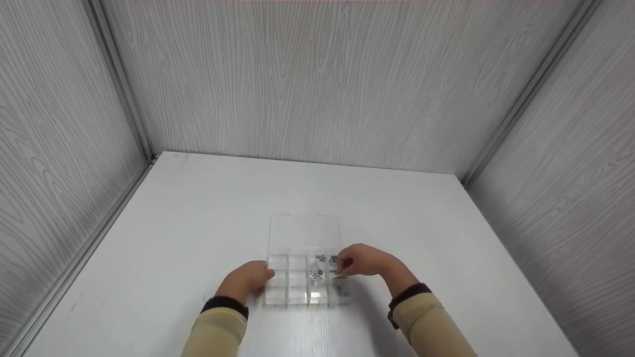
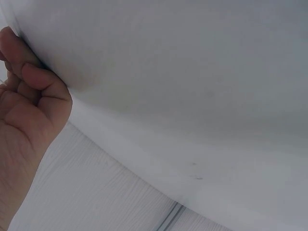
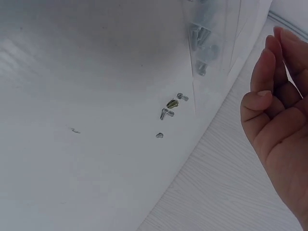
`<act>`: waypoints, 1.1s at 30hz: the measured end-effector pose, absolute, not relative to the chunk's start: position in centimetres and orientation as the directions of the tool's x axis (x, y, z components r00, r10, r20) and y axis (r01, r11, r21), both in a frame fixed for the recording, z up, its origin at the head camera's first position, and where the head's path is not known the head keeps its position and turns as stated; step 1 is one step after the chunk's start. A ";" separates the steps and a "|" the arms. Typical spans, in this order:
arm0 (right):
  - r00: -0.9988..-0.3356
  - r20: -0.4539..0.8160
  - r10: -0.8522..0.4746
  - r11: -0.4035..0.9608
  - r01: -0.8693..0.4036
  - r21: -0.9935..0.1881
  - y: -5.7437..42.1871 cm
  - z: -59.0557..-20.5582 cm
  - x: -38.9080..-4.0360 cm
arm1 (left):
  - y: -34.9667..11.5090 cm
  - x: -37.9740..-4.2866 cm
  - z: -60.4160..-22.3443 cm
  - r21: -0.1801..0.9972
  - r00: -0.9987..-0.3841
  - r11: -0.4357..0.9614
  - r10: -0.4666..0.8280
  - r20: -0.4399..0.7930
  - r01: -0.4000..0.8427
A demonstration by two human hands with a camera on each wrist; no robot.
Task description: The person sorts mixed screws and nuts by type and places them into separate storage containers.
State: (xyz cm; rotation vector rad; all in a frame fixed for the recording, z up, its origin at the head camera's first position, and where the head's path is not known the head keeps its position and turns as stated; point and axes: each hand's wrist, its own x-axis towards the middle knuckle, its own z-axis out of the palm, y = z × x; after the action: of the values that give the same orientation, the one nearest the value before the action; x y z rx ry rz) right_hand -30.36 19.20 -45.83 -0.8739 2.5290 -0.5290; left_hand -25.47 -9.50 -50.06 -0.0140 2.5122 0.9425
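Observation:
A clear plastic compartment box (image 1: pixel 297 280) lies on the white table, its clear lid (image 1: pixel 305 230) folded back. My left hand (image 1: pixel 250 275) grips its left edge, thumb over the rim; in the left wrist view its fingers (image 2: pixel 43 79) are curled. My right hand (image 1: pixel 364 260) is over the right column, thumb and fingertips drawn together low at a compartment. I cannot tell whether a small part is between them. Small metal parts (image 1: pixel 316 273) lie in the two right-hand columns; the left columns look bare. Several small screws (image 3: pixel 166 113) show beside the box wall in the right wrist view.
The white table (image 1: pixel 198 208) meets a grey wood-grain panel (image 1: pixel 297 84) at the back. Similar panels stand at the left (image 1: pixel 44 148) and right (image 1: pixel 560 173), with metal strips along the corners.

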 end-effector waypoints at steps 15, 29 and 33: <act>-0.930 -0.106 -0.351 0.894 -0.299 -0.333 22.3 -48.0 -32.5 | -9.5 -25.5 -50.3 0.614 -0.902 0.771 0.130 -0.411 -0.168; -0.932 -0.228 -0.282 0.947 -0.233 -0.219 22.6 -50.1 -32.8 | -9.6 -25.4 -50.1 0.610 -0.898 0.775 0.139 -0.417 -0.163; -0.924 -0.270 -0.270 0.952 -0.213 -0.222 22.5 -50.1 -32.8 | -9.6 -25.5 -50.0 0.605 -0.898 0.785 0.159 -0.409 -0.136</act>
State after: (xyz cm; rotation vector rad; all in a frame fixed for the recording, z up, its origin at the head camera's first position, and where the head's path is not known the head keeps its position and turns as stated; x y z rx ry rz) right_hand -32.81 22.55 -50.12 -0.3552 2.8048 -0.2716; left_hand -25.50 -9.64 -50.01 0.0176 2.5304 0.9045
